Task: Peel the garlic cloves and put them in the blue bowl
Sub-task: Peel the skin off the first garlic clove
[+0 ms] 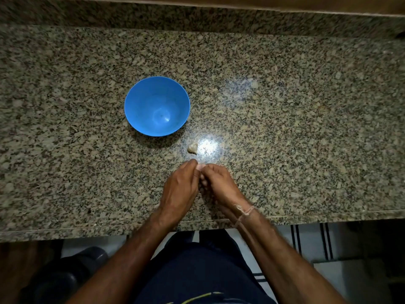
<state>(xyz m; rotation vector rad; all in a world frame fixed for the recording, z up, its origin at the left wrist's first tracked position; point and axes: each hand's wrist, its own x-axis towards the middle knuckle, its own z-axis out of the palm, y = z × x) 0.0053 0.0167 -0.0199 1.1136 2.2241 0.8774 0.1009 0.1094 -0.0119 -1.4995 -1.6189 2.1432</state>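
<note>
A speckled granite counter (pixel 285 106) fills most of the view, brown and black flecks on a pale ground. A raised strip of the same stone runs along its far edge. A person stands at the near edge. Both bare forearms reach forward over dark clothing (pixel 197 270), with pale striped floor tiles (pixel 306 238) showing below the counter on the right.

The blue bowl (pixel 140 99) sits upright on the counter, left of centre and well ahead of the hands. It is plain, smooth plastic, and its inside shows only bare blue wall down to the small round bottom.

The left hand (pixel 179 189) and right hand (pixel 219 185) meet just in front of the person, low over the counter, backs turned up. The fingers of both hands are curled inward and their tips are pressed together at one spot. Whatever lies between the fingertips is hidden by the fingers themselves, so I cannot tell whether they pinch a clove or only touch each other.

One garlic clove (pixel 192 148) lies on the counter on its own, between the bowl and the hands. It is nearer the hands and touches neither. It is small, pale cream and lumpy, and it sits at the left edge of a bright patch of reflected light (pixel 209 148). Whether it still has its skin is too small to tell.

A thin thread (pixel 245 212) is tied round the right wrist.
</note>
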